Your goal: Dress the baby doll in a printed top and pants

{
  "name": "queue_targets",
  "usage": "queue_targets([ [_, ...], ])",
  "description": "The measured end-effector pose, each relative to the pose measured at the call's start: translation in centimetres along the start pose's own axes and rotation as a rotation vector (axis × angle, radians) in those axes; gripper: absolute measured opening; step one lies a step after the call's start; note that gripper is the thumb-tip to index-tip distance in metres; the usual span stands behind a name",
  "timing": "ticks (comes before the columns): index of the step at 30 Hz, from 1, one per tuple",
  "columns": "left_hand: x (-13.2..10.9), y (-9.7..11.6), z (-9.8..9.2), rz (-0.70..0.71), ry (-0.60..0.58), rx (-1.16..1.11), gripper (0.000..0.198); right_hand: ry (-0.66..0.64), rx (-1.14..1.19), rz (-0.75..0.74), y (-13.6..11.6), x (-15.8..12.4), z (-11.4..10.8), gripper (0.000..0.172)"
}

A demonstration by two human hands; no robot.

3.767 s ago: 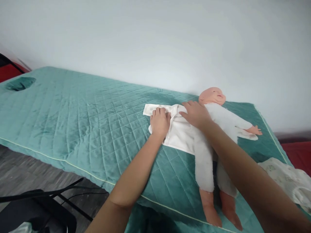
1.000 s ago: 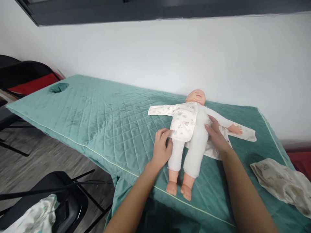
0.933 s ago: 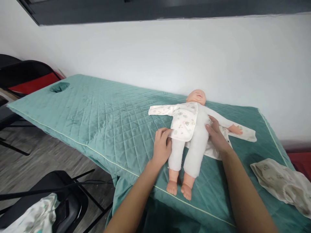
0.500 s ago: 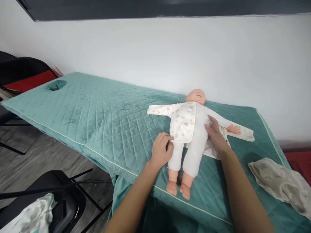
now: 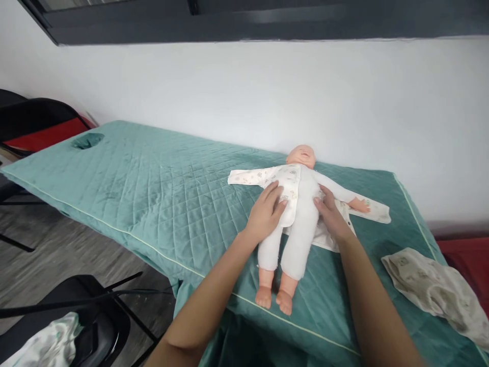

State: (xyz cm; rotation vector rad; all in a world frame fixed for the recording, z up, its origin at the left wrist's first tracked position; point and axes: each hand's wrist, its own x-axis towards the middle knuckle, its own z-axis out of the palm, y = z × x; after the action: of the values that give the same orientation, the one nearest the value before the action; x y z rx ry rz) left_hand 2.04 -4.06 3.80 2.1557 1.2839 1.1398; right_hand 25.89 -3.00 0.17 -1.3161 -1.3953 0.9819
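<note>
A baby doll [image 5: 302, 214] in a white bodysuit lies on its back on the teal quilted table [image 5: 160, 188], head toward the wall. A printed white baby jacket [image 5: 286, 186] is partly on it, one flap folded over the chest. My left hand [image 5: 265, 214] lies flat with fingers stretched on that flap at the doll's side. My right hand [image 5: 332, 216] rests on the doll's other side, fingers against the body over the jacket's spread flap.
A crumpled printed cloth [image 5: 431, 290] lies at the table's right end. A black chair [image 5: 95, 321] with another printed cloth [image 5: 46, 346] stands at lower left. Black and red chairs [image 5: 38, 127] stand at far left. The table has a face hole [image 5: 87, 140].
The left flap has been folded over the doll's chest. My left hand has moved up from the flap's lower corner and now lies flat on it. My right hand stays at the doll's side.
</note>
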Motion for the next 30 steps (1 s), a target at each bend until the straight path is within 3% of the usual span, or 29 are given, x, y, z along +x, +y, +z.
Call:
queue_targets([
  [6, 7.6, 2.3, 1.6, -0.026, -0.195, 0.155, 0.039, 0.028, -0.021, 0.031, -0.5, 0.1, 0.3, 0.072],
  [10, 9.9, 4.2, 2.7, -0.104, -0.125, 0.422, 0.035, 0.010, 0.003, 0.017, -0.8, 0.1, 0.4, 0.073],
  [13, 11.1, 4.9, 3.2, -0.174, -0.085, 0.559, 0.030, -0.002, 0.011, 0.023, -1.0, 0.1, 0.4, 0.075],
  [16, 12.1, 5.2, 3.3, -0.206, -0.151, 0.609, 0.029, -0.012, 0.015, 0.044, -1.1, 0.1, 0.5, 0.079],
  [25, 12.2, 5.9, 4.0, -0.181, -0.217, 0.541, 0.035, -0.075, 0.015, 0.045, -1.3, 0.2, 0.4, 0.084],
  [30, 12.3, 7.2, 5.1, 0.004, -0.219, 0.607, 0.028, -0.084, -0.024, -0.007, -1.4, 0.4, 0.2, 0.084],
])
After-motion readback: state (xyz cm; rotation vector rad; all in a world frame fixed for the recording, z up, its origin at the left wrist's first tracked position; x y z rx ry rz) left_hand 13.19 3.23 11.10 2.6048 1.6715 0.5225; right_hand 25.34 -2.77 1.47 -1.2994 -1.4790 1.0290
